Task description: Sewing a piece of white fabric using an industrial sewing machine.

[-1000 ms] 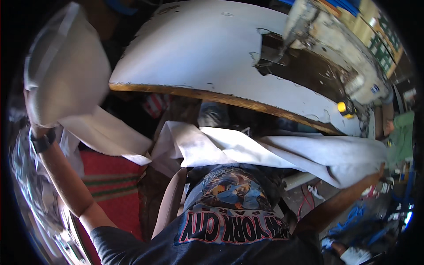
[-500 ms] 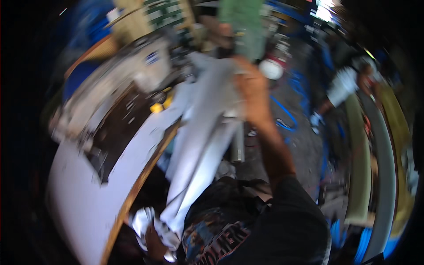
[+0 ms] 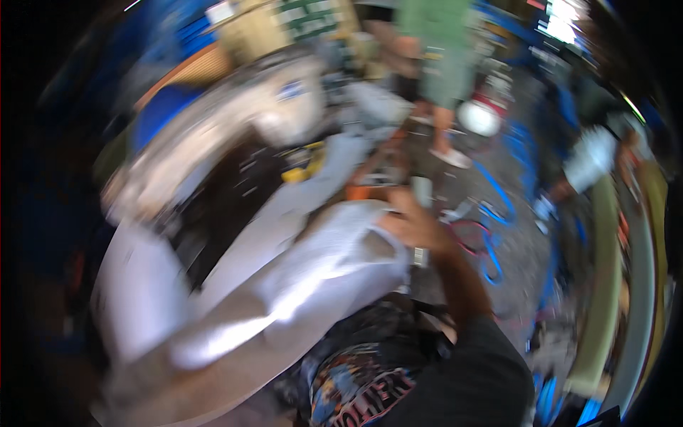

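A white table [image 3: 135,299] fills the lower left of the frame, blurred by motion. A pale sewing machine [image 3: 213,135] stands above it, toward the upper left. A long white cloth [image 3: 313,274] runs from the lower left up to the centre, lying over the table edge and the person's lap. The person's dark printed shirt [image 3: 398,377] takes up the bottom centre. Another person in green clothes [image 3: 437,57] stands at the top centre, on a grey floor [image 3: 512,235] strewn with blue loops. The right hand [image 3: 413,224], at the centre, is closed on the cloth's upper end. The left hand cannot be made out in the blur.
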A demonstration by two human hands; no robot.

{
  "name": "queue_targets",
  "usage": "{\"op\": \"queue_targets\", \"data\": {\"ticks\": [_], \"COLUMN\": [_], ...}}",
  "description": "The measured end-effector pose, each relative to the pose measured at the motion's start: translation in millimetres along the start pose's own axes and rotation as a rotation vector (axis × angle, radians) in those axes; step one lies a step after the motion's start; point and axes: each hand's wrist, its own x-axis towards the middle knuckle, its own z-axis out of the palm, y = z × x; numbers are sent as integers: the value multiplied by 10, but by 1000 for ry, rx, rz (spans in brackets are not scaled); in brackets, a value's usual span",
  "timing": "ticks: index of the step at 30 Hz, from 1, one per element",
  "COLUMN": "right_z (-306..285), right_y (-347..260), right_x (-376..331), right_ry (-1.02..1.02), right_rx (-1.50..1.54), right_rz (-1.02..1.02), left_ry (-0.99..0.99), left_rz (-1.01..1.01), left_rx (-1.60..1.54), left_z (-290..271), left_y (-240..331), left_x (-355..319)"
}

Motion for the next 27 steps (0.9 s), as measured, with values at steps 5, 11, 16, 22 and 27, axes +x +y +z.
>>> {"op": "queue_targets", "data": {"ticks": [5, 11, 16, 22, 27], "right_z": [64, 186, 1287, 1850, 1365], "right_y": [-236, -950, -1461, -1134, -313], "right_x": [-53, 46, 421, 619, -28], "right_ry": [162, 640, 189, -188, 69], "right_rx": [-29, -97, 127, -191, 14], "right_rz": [-113, -432, -887, -821, -501], "left_ry": [302, 654, 472, -1, -131], "left_rz": [21, 25, -59, -18, 271], "left_rx": [362, 756, 1061, 379, 3], "left_z": [-1516, -2428, -2444, -812, -458], "left_y": [-98, -676, -1891, -53, 1313], "left_x": [1055, 1920, 1646, 623, 56]}}
